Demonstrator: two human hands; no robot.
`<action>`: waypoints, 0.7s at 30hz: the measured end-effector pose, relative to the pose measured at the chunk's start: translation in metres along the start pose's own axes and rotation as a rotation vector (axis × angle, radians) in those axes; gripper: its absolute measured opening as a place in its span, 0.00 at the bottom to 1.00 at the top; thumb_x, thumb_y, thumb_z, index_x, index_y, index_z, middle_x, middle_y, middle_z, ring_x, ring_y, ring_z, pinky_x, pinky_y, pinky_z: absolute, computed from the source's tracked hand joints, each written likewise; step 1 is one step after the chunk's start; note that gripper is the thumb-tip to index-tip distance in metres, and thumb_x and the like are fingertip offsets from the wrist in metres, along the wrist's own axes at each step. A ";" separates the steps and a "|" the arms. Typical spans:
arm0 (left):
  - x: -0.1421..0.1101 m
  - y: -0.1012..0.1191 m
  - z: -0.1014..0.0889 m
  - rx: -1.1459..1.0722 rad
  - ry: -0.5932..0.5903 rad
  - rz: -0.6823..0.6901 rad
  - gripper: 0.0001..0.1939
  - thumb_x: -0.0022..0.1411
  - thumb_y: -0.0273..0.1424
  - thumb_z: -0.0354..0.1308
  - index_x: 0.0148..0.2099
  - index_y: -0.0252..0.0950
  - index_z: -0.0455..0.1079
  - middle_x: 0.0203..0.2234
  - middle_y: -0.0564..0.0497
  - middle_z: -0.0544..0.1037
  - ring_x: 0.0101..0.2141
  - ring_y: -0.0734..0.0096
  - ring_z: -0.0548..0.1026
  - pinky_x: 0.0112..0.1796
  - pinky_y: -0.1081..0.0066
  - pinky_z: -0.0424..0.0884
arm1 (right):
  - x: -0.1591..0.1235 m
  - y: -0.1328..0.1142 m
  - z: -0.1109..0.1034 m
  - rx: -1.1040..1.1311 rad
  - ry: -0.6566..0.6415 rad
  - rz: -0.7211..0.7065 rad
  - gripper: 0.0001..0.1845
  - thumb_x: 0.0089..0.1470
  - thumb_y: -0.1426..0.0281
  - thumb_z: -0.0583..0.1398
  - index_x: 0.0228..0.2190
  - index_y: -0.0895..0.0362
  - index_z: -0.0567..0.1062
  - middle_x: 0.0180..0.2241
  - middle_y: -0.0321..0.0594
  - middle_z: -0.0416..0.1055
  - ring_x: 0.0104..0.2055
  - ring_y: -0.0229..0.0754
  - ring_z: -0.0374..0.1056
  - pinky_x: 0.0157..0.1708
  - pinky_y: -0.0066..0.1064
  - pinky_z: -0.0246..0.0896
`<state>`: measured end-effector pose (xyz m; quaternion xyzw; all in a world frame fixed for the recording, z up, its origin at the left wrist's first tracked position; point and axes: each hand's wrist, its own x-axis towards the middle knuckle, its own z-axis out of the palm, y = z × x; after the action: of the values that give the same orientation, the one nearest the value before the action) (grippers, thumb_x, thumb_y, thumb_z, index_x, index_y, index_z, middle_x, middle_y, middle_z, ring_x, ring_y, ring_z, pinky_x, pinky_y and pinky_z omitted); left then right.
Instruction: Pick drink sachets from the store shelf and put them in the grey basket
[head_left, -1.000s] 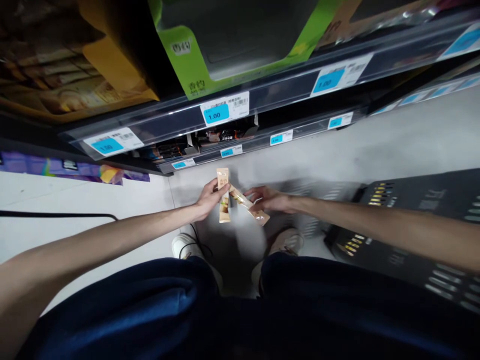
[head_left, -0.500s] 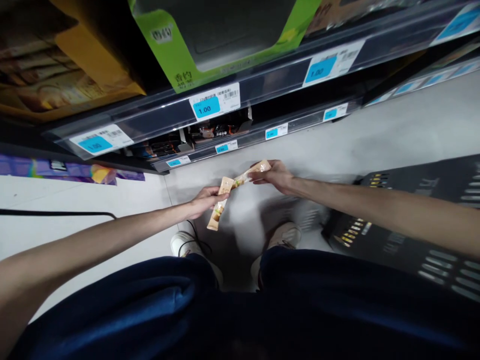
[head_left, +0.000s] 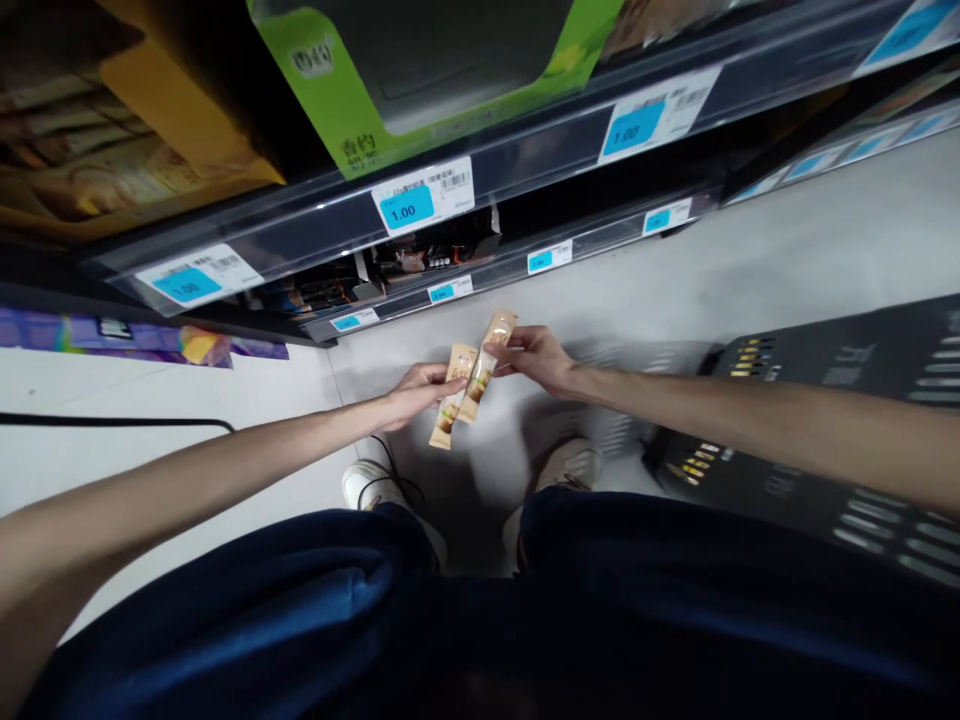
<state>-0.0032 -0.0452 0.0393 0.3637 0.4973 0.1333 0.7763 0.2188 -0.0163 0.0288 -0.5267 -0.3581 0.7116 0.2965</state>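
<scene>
My left hand [head_left: 415, 391] pinches a slim tan sachet [head_left: 450, 404] near its top, so the packet hangs down and to the left. My right hand [head_left: 534, 355] grips a second tan sachet [head_left: 490, 358] of the same kind, held slanted and side by side with the first, their edges touching or nearly so. Both hands are closed on their packets, low in front of the bottom shelves. My two shoes [head_left: 367, 485] show below on the pale floor.
Store shelves with blue price tags [head_left: 405, 207] run across the top; a green display box [head_left: 360, 90] and a yellow carton [head_left: 150, 110] sit on them. A dark crate [head_left: 810, 400] with small packets lies at the right. A black cable [head_left: 112, 422] crosses the floor at the left.
My right hand has swung its sachet from pointing sideways to lying alongside the left one. The left hand rose slightly with its packet.
</scene>
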 end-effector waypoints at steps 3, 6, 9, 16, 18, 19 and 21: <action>-0.002 0.000 0.004 0.002 0.000 -0.007 0.21 0.54 0.44 0.65 0.45 0.36 0.76 0.39 0.45 0.80 0.38 0.64 0.77 0.37 0.67 0.70 | -0.011 0.003 0.008 0.030 -0.049 0.042 0.20 0.35 0.60 0.73 0.30 0.59 0.79 0.33 0.40 0.77 0.34 0.40 0.73 0.38 0.35 0.74; -0.005 -0.002 0.009 -0.030 0.042 0.013 0.20 0.53 0.43 0.66 0.43 0.35 0.76 0.38 0.44 0.81 0.36 0.64 0.77 0.35 0.67 0.71 | -0.020 0.004 0.009 0.040 -0.201 0.125 0.21 0.32 0.67 0.74 0.32 0.58 0.79 0.32 0.40 0.78 0.36 0.41 0.74 0.44 0.37 0.72; -0.006 -0.003 0.014 -0.056 0.059 0.023 0.21 0.53 0.43 0.67 0.43 0.34 0.76 0.37 0.43 0.81 0.36 0.63 0.78 0.35 0.65 0.72 | -0.025 0.003 0.009 0.027 -0.247 0.196 0.20 0.34 0.69 0.74 0.32 0.59 0.79 0.31 0.41 0.77 0.33 0.41 0.74 0.40 0.36 0.72; -0.004 0.000 0.016 -0.114 0.170 0.052 0.22 0.52 0.44 0.67 0.45 0.36 0.76 0.39 0.45 0.80 0.37 0.65 0.77 0.36 0.67 0.71 | -0.028 -0.002 0.015 -0.112 -0.093 0.164 0.16 0.31 0.70 0.73 0.26 0.60 0.77 0.26 0.38 0.76 0.28 0.37 0.70 0.31 0.31 0.67; -0.003 0.002 0.015 -0.139 0.168 0.074 0.22 0.52 0.43 0.67 0.45 0.36 0.76 0.39 0.46 0.80 0.36 0.66 0.76 0.36 0.67 0.71 | -0.032 -0.002 0.015 -0.137 -0.121 0.171 0.15 0.32 0.70 0.73 0.26 0.60 0.77 0.27 0.39 0.76 0.30 0.39 0.71 0.34 0.33 0.68; -0.003 0.004 0.014 -0.146 0.164 0.083 0.22 0.51 0.43 0.68 0.45 0.36 0.76 0.39 0.46 0.80 0.36 0.67 0.76 0.36 0.67 0.72 | -0.034 -0.003 0.015 -0.141 -0.140 0.178 0.15 0.33 0.70 0.73 0.27 0.59 0.77 0.27 0.40 0.76 0.30 0.40 0.71 0.35 0.34 0.69; -0.003 0.005 0.015 -0.150 0.166 0.096 0.22 0.50 0.42 0.69 0.43 0.35 0.76 0.38 0.47 0.80 0.34 0.68 0.76 0.34 0.68 0.71 | -0.039 -0.003 0.015 -0.141 -0.180 0.190 0.14 0.35 0.69 0.73 0.27 0.59 0.77 0.27 0.40 0.76 0.31 0.41 0.72 0.36 0.35 0.69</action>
<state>0.0092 -0.0496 0.0481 0.3159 0.5304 0.2370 0.7502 0.2146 -0.0486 0.0546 -0.5118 -0.3809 0.7539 0.1566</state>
